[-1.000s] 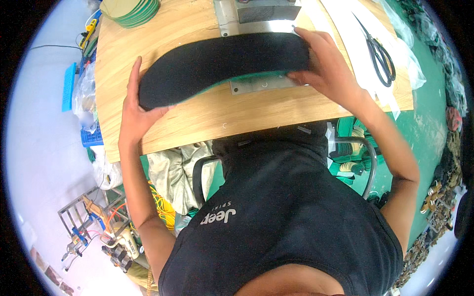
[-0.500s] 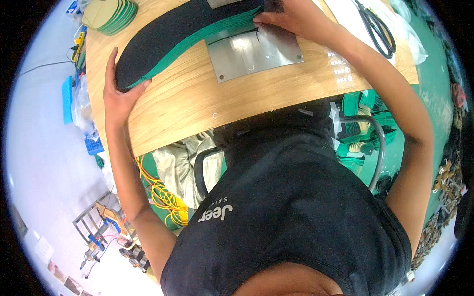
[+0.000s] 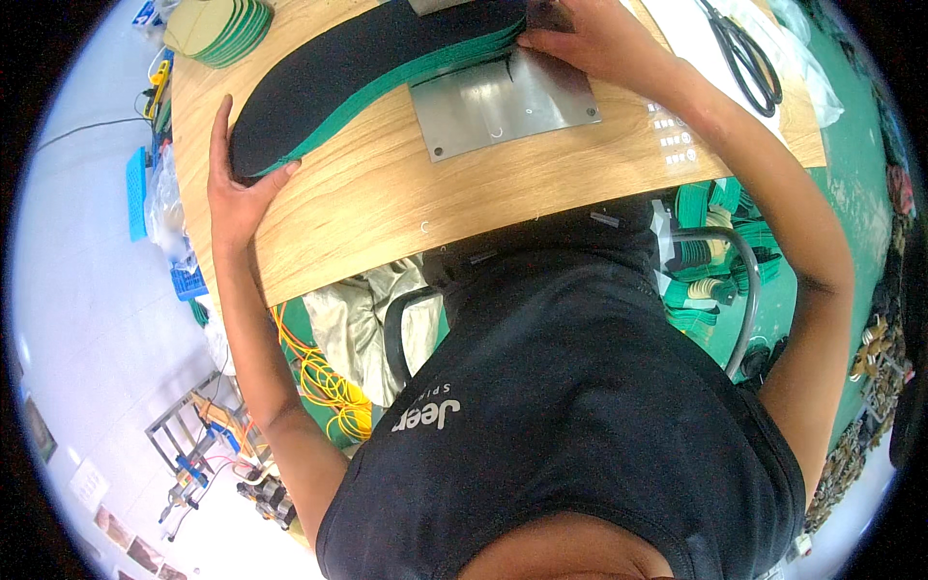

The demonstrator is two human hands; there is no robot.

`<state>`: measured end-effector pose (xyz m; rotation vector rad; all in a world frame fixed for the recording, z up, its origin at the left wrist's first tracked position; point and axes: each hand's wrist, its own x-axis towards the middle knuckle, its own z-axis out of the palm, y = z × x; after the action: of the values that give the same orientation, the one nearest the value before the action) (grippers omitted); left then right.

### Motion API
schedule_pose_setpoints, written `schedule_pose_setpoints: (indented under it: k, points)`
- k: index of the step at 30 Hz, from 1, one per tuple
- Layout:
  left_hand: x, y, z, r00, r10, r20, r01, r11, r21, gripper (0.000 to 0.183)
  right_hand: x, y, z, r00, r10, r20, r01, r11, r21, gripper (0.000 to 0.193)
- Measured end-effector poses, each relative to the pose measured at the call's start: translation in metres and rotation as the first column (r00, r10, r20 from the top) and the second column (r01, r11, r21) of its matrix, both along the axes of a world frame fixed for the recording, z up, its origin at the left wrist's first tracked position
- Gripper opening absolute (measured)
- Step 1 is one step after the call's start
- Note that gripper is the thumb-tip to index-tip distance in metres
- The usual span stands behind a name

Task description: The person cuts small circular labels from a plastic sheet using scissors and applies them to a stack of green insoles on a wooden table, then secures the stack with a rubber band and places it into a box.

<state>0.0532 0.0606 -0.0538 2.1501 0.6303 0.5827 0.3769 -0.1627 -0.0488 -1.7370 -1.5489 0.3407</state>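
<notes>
A long curved stack of insoles, black on top with green layered edges, lies across the upper part of the table. Around its left end curves my left hand, thumb against the near edge and fingers along the far side. My right hand grips the stack's right end, where the fingertips are partly hidden at the top of the view. Under and beside that end sits a shiny metal plate with a dark line across it. A grey metal piece shows above the stack, cut off by the upper edge.
Beige-and-green round-ended pieces are piled at the wooden table's far left. A black cable lies coiled on white material at the right. Below the table are yellow hoses, a chair frame and bundled green pieces.
The table, stack and both hands appear shifted slightly to the right in the view. Both hands keep their hold on the insoles.
</notes>
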Motion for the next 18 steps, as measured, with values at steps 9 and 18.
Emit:
schedule_pose_setpoints:
  k: [9, 18]
  points:
    - [-0.003, 0.001, -0.004, 0.998, -0.005, 0.057, 0.006, 1.0, -0.025, 0.115, 0.0, -0.005, -0.001, 1.0, -0.03, 0.0, 0.03, 1.0, -0.006, 0.052]
    - [0.001, -0.003, 0.002, 1.0, -0.002, -0.001, 0.002, 1.0, -0.018, 0.112, 0.0, -0.004, -0.007, 0.999, -0.028, 0.039, 0.025, 0.998, 0.061, 0.054]
